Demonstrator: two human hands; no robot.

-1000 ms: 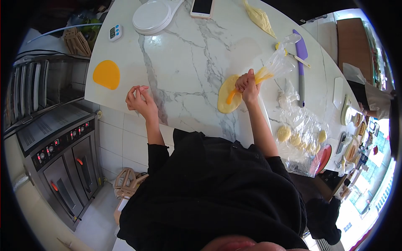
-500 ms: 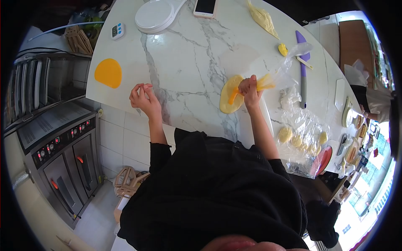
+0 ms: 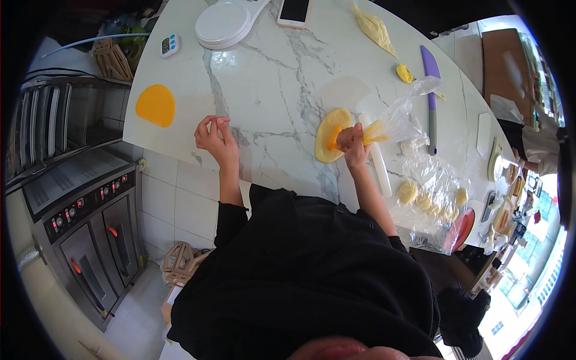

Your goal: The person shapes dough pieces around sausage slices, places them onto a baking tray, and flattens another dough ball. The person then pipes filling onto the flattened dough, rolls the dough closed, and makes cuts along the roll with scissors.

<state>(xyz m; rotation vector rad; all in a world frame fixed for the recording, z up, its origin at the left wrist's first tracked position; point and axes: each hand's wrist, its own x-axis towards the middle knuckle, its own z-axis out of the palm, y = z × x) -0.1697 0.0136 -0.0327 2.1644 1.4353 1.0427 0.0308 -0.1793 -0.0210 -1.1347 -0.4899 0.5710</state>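
Item 1, a clear plastic bag (image 3: 401,118) of yellow-orange filling. Place: right of the frame's centre, over the counter (image 3: 258,90). My right hand (image 3: 355,144) is closed around its filled part; the loose, see-through top trails off toward the upper right. Handling, in my judgement: light, limp, slippery if smeared, quick to ooze under a hard squeeze and easy to split. Best hold: around the filled part, the film gathered above it, with even pressure.

Item 2, a flat oval of pale dough (image 3: 323,135), at the right of centre, orange filling (image 3: 334,139) on its face beside the right hand. I judge it soft and stretchy, apt to tear or dent under fingertips; best lifted with a flat palm or from beneath its rim.

Item 3, my left hand (image 3: 214,137), left of centre: fingers loosely curled, partly open, nothing visible in it.

Item 4, a white rolling pin (image 3: 380,169), just right of the dough: stiff, probably smooth, best taken at mid-length.

Item 5, dough balls (image 3: 408,192) under clear sheeting, lower right: soft, easily squashed, likely tacky.
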